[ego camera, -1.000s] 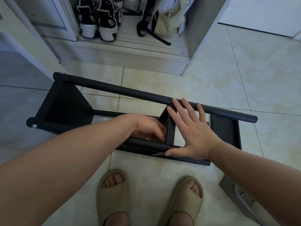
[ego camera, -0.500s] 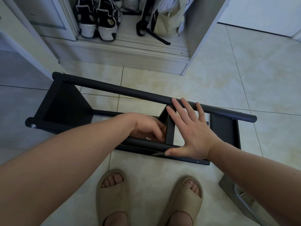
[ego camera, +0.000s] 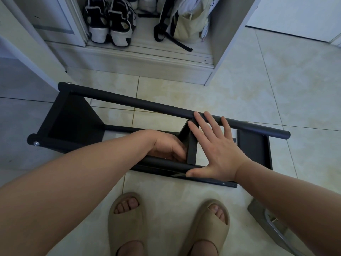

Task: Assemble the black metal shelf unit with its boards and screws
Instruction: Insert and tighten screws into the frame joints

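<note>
The black metal shelf frame (ego camera: pixel 129 102) lies on its side on the pale tiled floor (ego camera: pixel 249 85), its far left corner near the base of the white cabinet (ego camera: pixel 147 69); bare tiles lie beyond its right end, and my tan slide sandals (ego camera: pixel 127 230) stand just behind its near edge. My right hand (ego camera: pixel 215 146) is spread flat, fingertips on the far round tube, thumb on the near tube (ego camera: pixel 162 162); my left hand (ego camera: pixel 166 145) reaches inside the frame, fingers curled against the black middle board (ego camera: pixel 191 146); I cannot tell whether it grips anything.
</note>
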Motion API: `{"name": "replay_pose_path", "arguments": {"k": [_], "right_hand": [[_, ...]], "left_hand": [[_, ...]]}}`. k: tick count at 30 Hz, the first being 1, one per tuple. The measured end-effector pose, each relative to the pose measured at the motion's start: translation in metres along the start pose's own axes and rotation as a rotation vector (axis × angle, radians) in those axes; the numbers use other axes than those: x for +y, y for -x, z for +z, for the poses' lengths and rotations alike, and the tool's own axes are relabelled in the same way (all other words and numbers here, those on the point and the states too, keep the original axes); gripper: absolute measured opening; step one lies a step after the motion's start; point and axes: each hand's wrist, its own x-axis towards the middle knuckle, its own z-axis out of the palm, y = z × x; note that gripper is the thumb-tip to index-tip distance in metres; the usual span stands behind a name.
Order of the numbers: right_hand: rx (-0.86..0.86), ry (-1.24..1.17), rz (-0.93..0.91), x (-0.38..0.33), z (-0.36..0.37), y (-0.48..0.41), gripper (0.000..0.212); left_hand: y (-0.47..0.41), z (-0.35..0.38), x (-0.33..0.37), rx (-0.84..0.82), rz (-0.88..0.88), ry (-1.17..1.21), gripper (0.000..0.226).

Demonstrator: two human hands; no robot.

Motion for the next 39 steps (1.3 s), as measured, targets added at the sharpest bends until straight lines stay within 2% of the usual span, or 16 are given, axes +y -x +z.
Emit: {"name": "replay_pose_path", "arguments": {"k": [11,22,27,31,35,39], "right_hand": [[0.003,-0.007,0.001,-0.0006,-0.0006,0.0001,0.126],[0.012,-0.012,0.0,-0.0008,-0.0005,0.0,0.125],[0.014,-0.011,-0.002,-0.0006,-0.0004,-0.0002,0.124],[0.012,-0.01,-0.001,-0.0003,-0.0004,-0.0002,0.124],[0.009,-0.012,0.0,-0.0007,-0.0006,-0.0003,0.125],[0.007,-0.009,0.0,-0.0004,-0.0006,0.0001,0.125]], "left_hand": [[-0.0005,-0.0001,0.0015,0.022,0.003,0.033,0.015],[0.0027,0.0015,0.004,0.035,0.003,0.0,0.015],[0.0013,0.0009,0.0034,0.002,-0.01,0.056,0.016],[0.0014,0.0008,-0.0001,-0.024,-0.014,0.02,0.02],[0.0016,-0.0009,0.0003,-0.022,-0.002,0.012,0.034],[0.0011,-0.0014,-0.0005,-0.037,0.009,0.018,0.028]]}}
